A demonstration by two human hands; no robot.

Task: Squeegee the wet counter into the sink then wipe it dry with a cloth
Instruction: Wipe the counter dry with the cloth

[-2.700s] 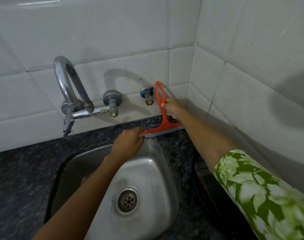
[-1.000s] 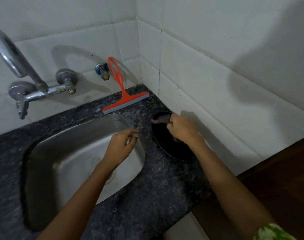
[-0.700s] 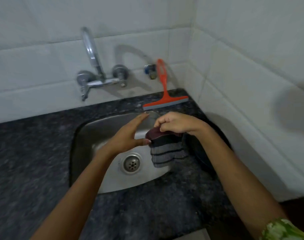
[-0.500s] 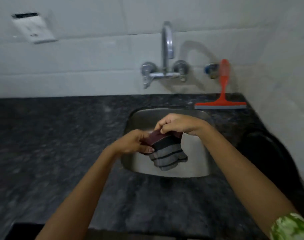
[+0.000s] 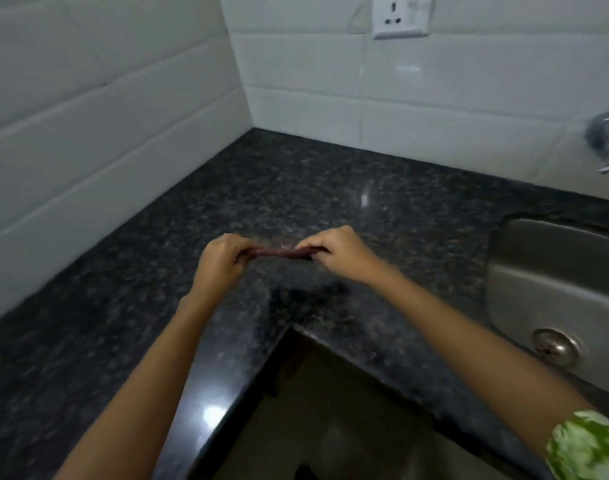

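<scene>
A dark maroon cloth (image 5: pixel 282 252) is stretched edge-on between my two hands above the black speckled granite counter (image 5: pixel 296 188). My left hand (image 5: pixel 221 263) pinches its left end and my right hand (image 5: pixel 337 251) pinches its right end. The cloth hangs over the corner stretch of counter, left of the steel sink (image 5: pixel 556 292). The sink's drain (image 5: pixel 555 346) shows at the right edge. The squeegee is out of view.
White tiled walls meet in a corner behind the counter. A wall socket (image 5: pixel 400 15) sits high on the back wall. Part of the tap (image 5: pixel 608 140) shows at the far right. The counter's inner edge (image 5: pixel 247 375) drops to the floor below my arms.
My right hand left the squeegee against the back wall and took the cloth from a black bowl. Both hands carried it left from over the sink and pulled it out flat.
</scene>
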